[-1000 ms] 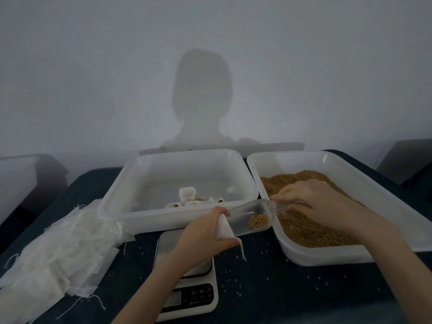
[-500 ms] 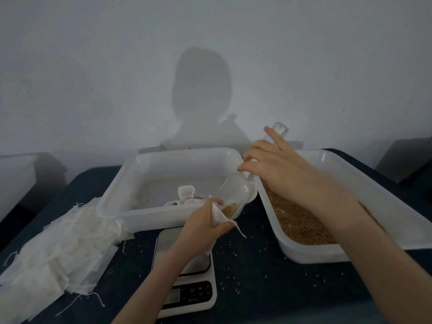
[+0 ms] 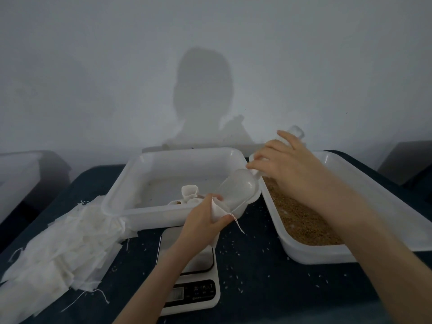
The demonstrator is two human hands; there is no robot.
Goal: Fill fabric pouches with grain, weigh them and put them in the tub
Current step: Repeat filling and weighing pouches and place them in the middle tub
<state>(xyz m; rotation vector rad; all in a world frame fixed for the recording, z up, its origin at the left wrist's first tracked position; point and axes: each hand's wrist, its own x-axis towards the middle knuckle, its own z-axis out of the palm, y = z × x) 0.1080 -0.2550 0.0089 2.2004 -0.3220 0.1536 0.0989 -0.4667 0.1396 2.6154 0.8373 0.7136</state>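
Note:
My left hand [image 3: 203, 219] grips a white fabric pouch [image 3: 218, 209] above the scale [image 3: 191, 286]. My right hand [image 3: 286, 163] holds the handle of a clear plastic scoop [image 3: 236, 190], tipped steeply with its mouth down at the pouch's opening. No grain shows in the scoop's bowl. The grain [image 3: 301, 218] fills a white tray [image 3: 385, 216] on the right. A white tub [image 3: 163, 160] behind the scale holds a few filled pouches [image 3: 189, 192].
A heap of empty white pouches [image 3: 63, 246] lies on the dark table at the left. Loose grains [image 3: 247, 260] are scattered on the cloth around the scale. Another white bin [image 3: 14, 181] stands at the far left edge. A grey wall is close behind.
My right hand lifted the scoop out of the grain tray, swung it left and tipped it up over the pouch. The grain seen in the scoop is gone from its bowl.

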